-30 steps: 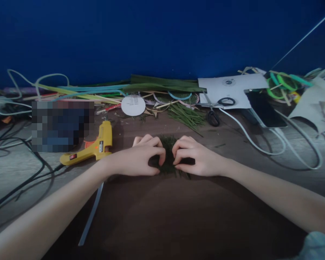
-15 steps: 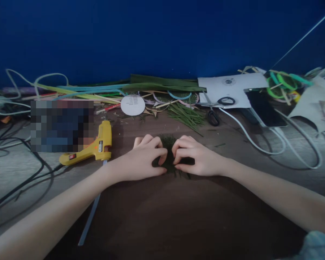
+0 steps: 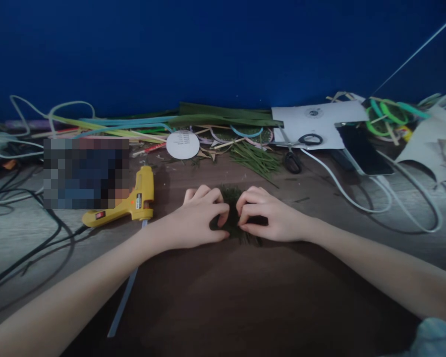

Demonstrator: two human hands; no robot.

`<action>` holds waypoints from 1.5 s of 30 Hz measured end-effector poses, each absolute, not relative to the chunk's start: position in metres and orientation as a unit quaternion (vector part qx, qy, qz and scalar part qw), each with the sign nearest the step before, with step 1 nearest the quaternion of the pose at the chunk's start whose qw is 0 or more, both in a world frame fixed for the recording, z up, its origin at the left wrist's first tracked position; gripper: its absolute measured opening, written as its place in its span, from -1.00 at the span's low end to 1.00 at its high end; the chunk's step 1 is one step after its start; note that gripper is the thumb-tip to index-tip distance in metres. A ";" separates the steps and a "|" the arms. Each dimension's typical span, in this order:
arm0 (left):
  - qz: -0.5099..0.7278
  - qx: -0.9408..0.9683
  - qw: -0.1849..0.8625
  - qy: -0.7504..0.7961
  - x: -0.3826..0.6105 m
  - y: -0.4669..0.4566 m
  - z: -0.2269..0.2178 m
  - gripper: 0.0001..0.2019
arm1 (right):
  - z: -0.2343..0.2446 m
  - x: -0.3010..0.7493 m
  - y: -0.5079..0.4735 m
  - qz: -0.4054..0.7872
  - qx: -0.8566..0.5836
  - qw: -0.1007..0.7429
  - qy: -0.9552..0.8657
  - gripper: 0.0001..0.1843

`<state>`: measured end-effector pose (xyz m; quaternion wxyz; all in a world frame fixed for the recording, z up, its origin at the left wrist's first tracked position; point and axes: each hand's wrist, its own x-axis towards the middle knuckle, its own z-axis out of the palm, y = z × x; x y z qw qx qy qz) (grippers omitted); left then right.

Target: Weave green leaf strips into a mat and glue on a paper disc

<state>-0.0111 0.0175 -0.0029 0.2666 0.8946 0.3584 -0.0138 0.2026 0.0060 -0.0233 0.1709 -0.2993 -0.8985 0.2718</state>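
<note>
Between my two hands, on the dark brown tabletop, is a small dark green bristly clump of thin grass-like strips (image 3: 232,194). From the left, my left hand (image 3: 202,218) curls its fingers and thumb against the clump's edge. My right hand (image 3: 262,214) pinches the opposite side, with thumb and forefinger bent together. Short strip ends poke out below the right fingertips. How the strips are joined is hidden by the fingers and too dark to tell.
Left of my hands lies a yellow glue gun (image 3: 141,193) with a clear glue stick (image 3: 122,302) trailing from it. Behind are cut green strips (image 3: 258,158), scissors (image 3: 293,148), a white round card (image 3: 183,144) and a phone (image 3: 364,148) on a white cable.
</note>
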 end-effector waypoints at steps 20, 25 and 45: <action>-0.055 0.886 0.317 0.334 -0.017 0.026 0.008 -0.89 | -0.024 0.200 0.006 0.274 -0.310 0.157 -0.897 -0.89; -0.050 0.885 0.318 0.337 -0.018 0.025 0.008 -0.92 | -0.023 0.200 0.006 0.274 -0.311 0.155 -0.897 -0.89; -0.046 0.882 0.318 0.345 -0.018 0.024 0.008 -0.94 | -0.026 0.200 0.007 0.260 -0.303 0.167 -0.901 -0.88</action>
